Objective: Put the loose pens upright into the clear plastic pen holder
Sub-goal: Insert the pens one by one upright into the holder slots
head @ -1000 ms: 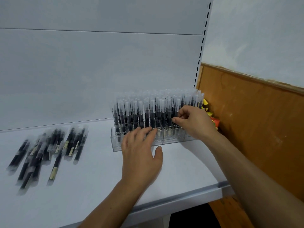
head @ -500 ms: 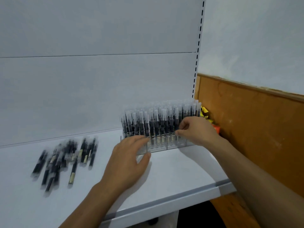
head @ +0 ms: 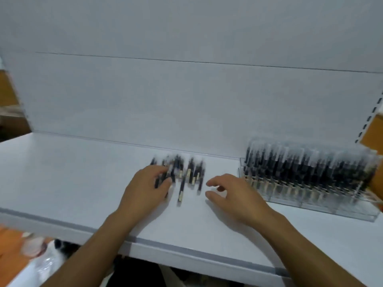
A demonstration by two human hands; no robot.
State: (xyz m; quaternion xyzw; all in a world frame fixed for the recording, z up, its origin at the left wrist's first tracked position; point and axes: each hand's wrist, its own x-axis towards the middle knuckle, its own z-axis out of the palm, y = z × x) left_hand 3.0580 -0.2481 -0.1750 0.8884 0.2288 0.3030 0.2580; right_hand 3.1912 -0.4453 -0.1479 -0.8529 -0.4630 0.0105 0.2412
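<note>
My left hand (head: 145, 189) on loose pens (head: 190, 171), hold unclear; right hand (head: 234, 193) beside them, empty, relaxed. Probably light, slick: pinch mid-barrel.

White shelf (head: 62, 172) w/ grey edge, white back panel (head: 186, 100), brown board (head: 376, 131) at rt.

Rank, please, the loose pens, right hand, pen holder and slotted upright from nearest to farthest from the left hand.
1. Loose pens: under the left hand's fingertips.
2. Right hand: just right of the pile.
3. Pen holder: farther right again.
4. Slotted upright: far right, behind the holder.
</note>
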